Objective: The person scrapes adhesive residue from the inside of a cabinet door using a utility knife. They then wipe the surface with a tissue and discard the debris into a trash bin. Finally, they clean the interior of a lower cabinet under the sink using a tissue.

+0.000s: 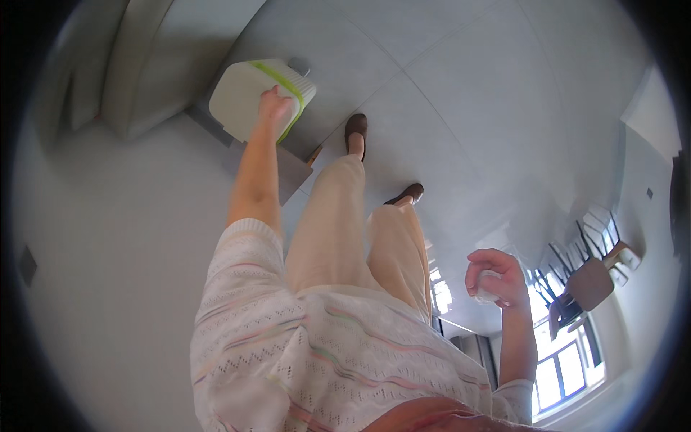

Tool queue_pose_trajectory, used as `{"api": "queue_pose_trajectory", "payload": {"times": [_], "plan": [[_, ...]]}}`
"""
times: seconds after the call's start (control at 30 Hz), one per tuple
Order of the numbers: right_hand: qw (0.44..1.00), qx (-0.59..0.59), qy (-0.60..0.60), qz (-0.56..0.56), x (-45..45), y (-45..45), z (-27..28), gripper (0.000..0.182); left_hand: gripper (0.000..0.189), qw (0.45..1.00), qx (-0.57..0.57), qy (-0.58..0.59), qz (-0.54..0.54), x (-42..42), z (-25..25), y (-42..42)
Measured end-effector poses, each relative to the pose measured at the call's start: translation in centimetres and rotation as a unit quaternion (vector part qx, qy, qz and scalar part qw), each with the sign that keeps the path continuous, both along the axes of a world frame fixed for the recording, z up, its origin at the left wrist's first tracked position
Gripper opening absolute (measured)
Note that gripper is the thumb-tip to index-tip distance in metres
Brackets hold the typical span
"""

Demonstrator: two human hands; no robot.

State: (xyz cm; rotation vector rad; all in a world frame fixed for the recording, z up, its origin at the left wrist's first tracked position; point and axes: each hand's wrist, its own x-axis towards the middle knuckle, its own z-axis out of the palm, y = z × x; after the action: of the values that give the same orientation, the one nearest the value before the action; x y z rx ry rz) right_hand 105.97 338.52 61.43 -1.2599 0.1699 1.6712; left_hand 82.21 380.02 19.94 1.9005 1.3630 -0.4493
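My left hand (276, 107) reaches down to a white trash bin (237, 100) with a green rim (278, 74). It is over the bin's pale lid, near the green edge. Its fingers look partly bent, and whether they press or grip the lid is hard to tell. At the right, my right hand (498, 276) is raised beside my body, its fingers curled around a small white crumpled wad (487, 286). Tissue or thin plastic, I cannot tell which. The fingers hide part of the wad.
A grey tiled floor (432, 97) spreads under my brown shoes (356, 125). Pale cabinet-like panels (156, 65) stand beyond the bin, and a white wall (135, 243) runs along the left. A table with chairs (591, 283) stands far right by a bright window (561, 370).
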Motion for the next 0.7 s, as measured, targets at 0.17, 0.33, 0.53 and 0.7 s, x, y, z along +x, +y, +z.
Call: {"api": "queue_pose_trajectory", "payload": {"times": [0.17, 0.33, 0.53, 0.7], "plan": [[0.997, 0.044, -0.019, -0.068, -2.7, -4.9, -0.2, 0.034, 0.053, 0.993, 0.059, -0.014, -0.103, -0.3, 1.2, -1.1], [0.983, 0.049, -0.051, -0.168, -4.3, -16.4, 0.8, 0.032, 0.031, 0.949, -0.015, -0.032, -0.313, 2.4, 3.0, -13.3], [0.943, 0.040, -0.151, -0.292, -10.0, -32.8, 3.2, 0.031, 0.039, 0.939, -0.105, 0.009, -0.328, 4.0, 8.0, -27.0], [0.821, -0.064, -0.208, -0.527, -21.3, -47.6, 4.9, 0.032, 0.028, 0.782, -0.033, 0.041, -0.622, 10.9, 17.0, -43.7]]}}
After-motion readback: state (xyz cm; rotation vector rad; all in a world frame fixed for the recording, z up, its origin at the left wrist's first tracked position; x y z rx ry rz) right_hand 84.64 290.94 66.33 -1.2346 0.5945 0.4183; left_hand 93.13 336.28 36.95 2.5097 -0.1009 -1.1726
